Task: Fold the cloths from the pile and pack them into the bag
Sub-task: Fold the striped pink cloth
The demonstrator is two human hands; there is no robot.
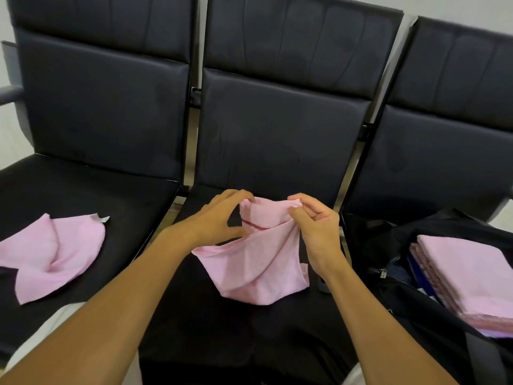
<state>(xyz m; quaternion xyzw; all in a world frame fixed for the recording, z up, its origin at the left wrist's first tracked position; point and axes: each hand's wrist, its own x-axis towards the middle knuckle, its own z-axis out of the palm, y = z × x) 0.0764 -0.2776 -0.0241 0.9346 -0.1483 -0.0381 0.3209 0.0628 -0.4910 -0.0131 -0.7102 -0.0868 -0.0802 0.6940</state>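
Reaching forward over the middle black padded seat (266, 329), both bare forearms converge. The left hand (219, 215) and right hand (316, 226) each pinch a top corner of a pink terry cloth with a red stripe (258, 259) — its lower part sags onto the seat.

- Pink cloth (256, 262): held up over the middle seat (222, 329), partly folded, a red stripe visible near its upper edge; lower part sags toward the seat.
- Left hand (219, 218): pinches the cloth's upper corner at 11 o'clock of the cloth.
- Right hand (316, 229): pinches the upper corner at 1 o'clock.
- Loose pink cloth (52, 254): lies crumpled on the left seat (83, 190), at 9 o'clock of the held cloth.
- Black bag (388, 259): open on the right seat at 3 o'clock, holding a folded stack of pink cloths (469, 279).
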